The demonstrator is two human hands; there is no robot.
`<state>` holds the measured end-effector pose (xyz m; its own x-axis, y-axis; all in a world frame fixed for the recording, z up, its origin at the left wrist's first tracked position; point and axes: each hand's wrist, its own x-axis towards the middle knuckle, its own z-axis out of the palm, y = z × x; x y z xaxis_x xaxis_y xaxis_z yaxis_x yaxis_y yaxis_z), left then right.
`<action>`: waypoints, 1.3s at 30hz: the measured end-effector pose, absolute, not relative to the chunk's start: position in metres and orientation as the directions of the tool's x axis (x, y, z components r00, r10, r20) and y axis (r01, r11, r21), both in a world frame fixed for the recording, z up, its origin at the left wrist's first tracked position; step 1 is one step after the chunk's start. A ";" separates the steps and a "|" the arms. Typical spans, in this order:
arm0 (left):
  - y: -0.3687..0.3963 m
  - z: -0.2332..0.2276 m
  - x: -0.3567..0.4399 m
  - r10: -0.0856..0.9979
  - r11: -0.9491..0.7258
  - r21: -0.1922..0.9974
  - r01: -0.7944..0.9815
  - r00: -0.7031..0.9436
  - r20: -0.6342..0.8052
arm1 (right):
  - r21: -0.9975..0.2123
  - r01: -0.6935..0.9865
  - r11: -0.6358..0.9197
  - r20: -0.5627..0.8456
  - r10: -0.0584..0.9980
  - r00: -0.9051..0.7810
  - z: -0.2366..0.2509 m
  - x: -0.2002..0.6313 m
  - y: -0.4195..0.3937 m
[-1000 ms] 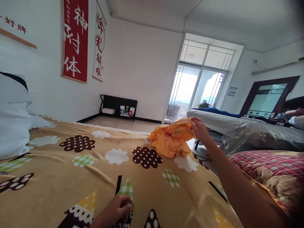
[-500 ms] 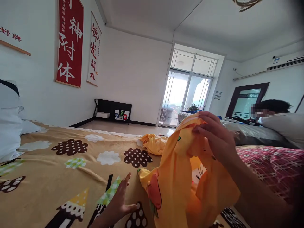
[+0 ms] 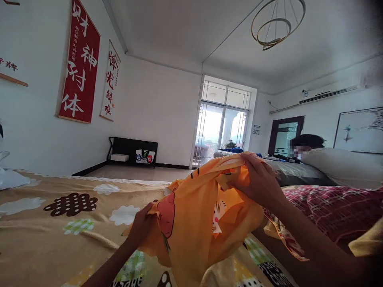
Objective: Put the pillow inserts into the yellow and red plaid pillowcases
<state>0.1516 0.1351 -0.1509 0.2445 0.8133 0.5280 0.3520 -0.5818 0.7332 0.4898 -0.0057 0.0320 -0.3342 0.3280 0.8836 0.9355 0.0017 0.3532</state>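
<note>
A thin orange cloth (image 3: 191, 223) with a printed carrot and a whiskered cartoon face is held up over the bed in front of me. Its exact kind is unclear from its folds. My right hand (image 3: 259, 181) pinches the upper edge, and the cloth gapes below it, showing the face print inside. On the left side, my left hand (image 3: 143, 223) has its fingers closed on the cloth's edge near the carrot print. The lower part of the cloth hangs down to the bedding.
A tan blanket (image 3: 98, 227) with cloud prints covers the bed. To the right lies a red checked cloth (image 3: 326, 207). Beyond it, a person (image 3: 308, 145) is partly hidden behind a pale pillow-like bulk (image 3: 338, 165). A low black rack (image 3: 131, 149) stands by the far wall.
My left hand has gone from open above the blanket to gripping the cloth's left edge. The cloth is now stretched out to the left between both hands. My view has tilted up and turned right.
</note>
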 end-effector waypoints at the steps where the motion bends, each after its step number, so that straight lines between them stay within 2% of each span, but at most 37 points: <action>1: 0.142 -0.135 0.134 0.802 -0.593 0.711 0.376 0.197 0.565 | 0.365 0.929 -0.064 0.878 0.357 -0.320 0.027 0.497 0.000; 3: 0.153 -0.103 0.099 0.737 -0.645 0.610 0.460 0.163 0.656 | 0.347 0.925 -0.156 0.852 0.464 -0.242 0.016 0.505 0.014; 6: 0.154 -0.057 0.054 0.605 -0.686 0.407 0.603 0.161 0.780 | 0.274 0.930 -0.245 0.700 0.714 -0.018 -0.003 0.499 0.034; 8: 0.146 -0.033 0.031 0.586 -0.642 0.360 0.677 0.132 0.799 | 0.204 0.945 -0.257 0.592 0.801 0.089 -0.014 0.489 0.047; 12: 0.119 -0.001 0.001 0.679 -0.485 0.430 0.762 0.018 0.734 | 0.085 0.989 -0.125 0.508 0.859 0.065 -0.027 0.471 0.069; 15: 0.104 0.011 -0.008 0.689 -0.454 0.522 0.722 -0.087 0.720 | 0.006 1.000 0.021 0.466 0.885 -0.022 -0.035 0.464 0.081; 18: 0.096 0.018 -0.007 0.707 -0.488 0.600 0.634 -0.116 0.697 | -0.060 0.997 0.042 0.447 0.895 -0.011 -0.051 0.458 0.091; 21: 0.092 0.015 0.004 0.791 -0.453 0.642 0.619 -0.053 0.609 | -0.108 0.993 0.048 0.394 0.919 -0.001 -0.073 0.445 0.097; 23: 0.090 0.009 0.016 0.822 -0.459 0.595 0.660 0.061 0.566 | -0.138 0.985 0.107 0.358 0.932 -0.052 -0.083 0.426 0.093; 26: 0.090 -0.002 0.038 0.802 -0.515 0.436 0.738 0.236 0.548 | -0.269 0.917 0.294 0.353 0.916 -0.190 -0.083 0.379 0.065; 28: 0.088 -0.008 0.055 0.785 -0.538 0.368 0.758 0.291 0.547 | -0.335 0.847 0.412 0.362 0.886 -0.288 -0.078 0.340 0.036; 30: 0.085 -0.010 0.072 0.773 -0.548 0.346 0.761 0.303 0.558 | -0.287 0.825 0.487 0.340 0.857 -0.388 -0.077 0.300 0.009; 33: 0.078 -0.007 0.092 0.762 -0.556 0.338 0.759 0.304 0.571 | -0.247 0.826 0.506 0.217 0.860 -0.462 -0.083 0.257 -0.008; 35: 0.075 -0.004 0.096 0.744 -0.569 0.306 0.764 0.319 0.587 | -0.227 0.852 0.472 0.211 0.878 -0.430 -0.085 0.247 -0.001; 39: 0.082 -0.003 0.066 0.626 -0.645 0.079 0.760 0.466 0.626 | -0.053 0.954 0.294 0.273 0.923 -0.270 -0.060 0.280 0.037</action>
